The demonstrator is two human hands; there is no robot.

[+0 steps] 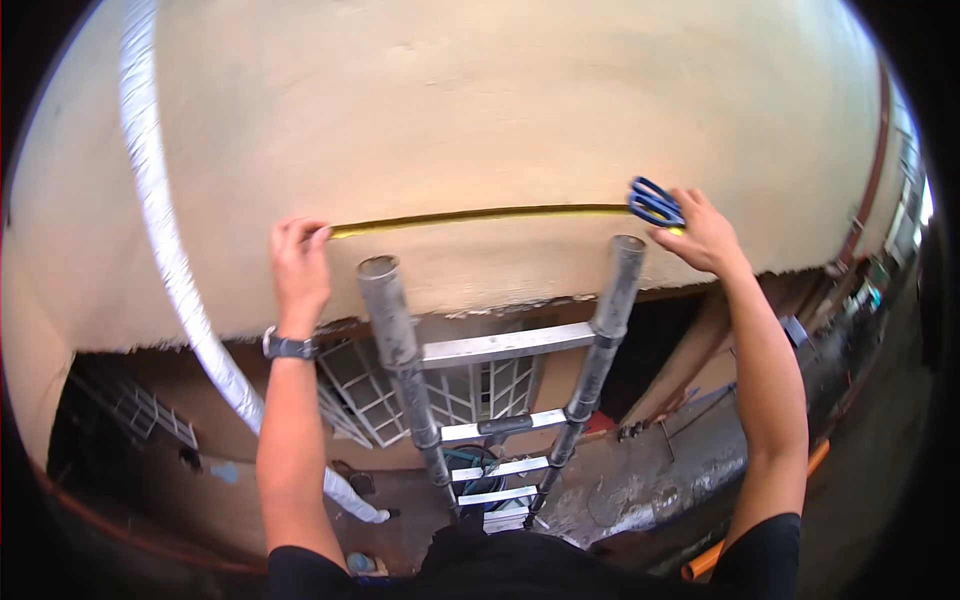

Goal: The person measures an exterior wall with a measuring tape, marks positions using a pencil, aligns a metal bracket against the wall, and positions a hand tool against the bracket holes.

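A yellow tape strip (480, 215) stretches nearly level across the beige wall (450, 120). At its left end, my left hand (300, 262) pinches the tape against the wall, a dark watch on that wrist. My right hand (702, 232) is closed around a blue-handled tool (655, 203) with a bit of yellow by the fingers, at the tape's right end; it looks like scissors, and what else the hand holds is hidden. Between and below my hands stand the two rail tops of a ladder (507, 345).
A silver-wrapped pipe (165, 215) runs down the wall on the left. Below the wall's rough lower edge are white window grilles (370, 395). Far down is the ground (640, 490), with an orange pipe (703, 562) at the lower right.
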